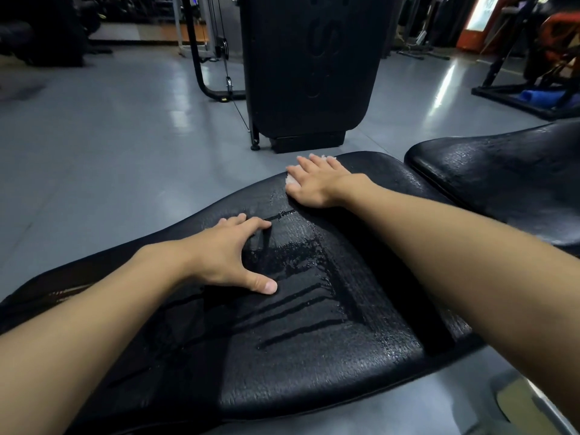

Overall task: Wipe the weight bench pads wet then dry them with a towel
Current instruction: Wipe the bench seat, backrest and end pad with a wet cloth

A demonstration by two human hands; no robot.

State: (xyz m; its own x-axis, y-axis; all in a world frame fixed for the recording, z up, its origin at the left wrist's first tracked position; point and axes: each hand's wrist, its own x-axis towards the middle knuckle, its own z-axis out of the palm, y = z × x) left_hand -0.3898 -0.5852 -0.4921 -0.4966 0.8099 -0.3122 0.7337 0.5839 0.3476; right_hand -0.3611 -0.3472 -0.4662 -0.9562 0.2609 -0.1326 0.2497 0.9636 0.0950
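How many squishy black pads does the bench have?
2: the long pad in front, streaked wet, and a second pad at the right, cut off by the frame. Others may be hidden.

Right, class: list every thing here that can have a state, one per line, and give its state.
Long black textured bench pad: wet, streaked with water.
Second black bench pad on the right: beaded with droplets.
Small white cloth: pressed onto the long pad's far edge, mostly hidden.
Right hand: flat, pressing the cloth.
Left hand: spread, resting on the long pad, holding nothing.
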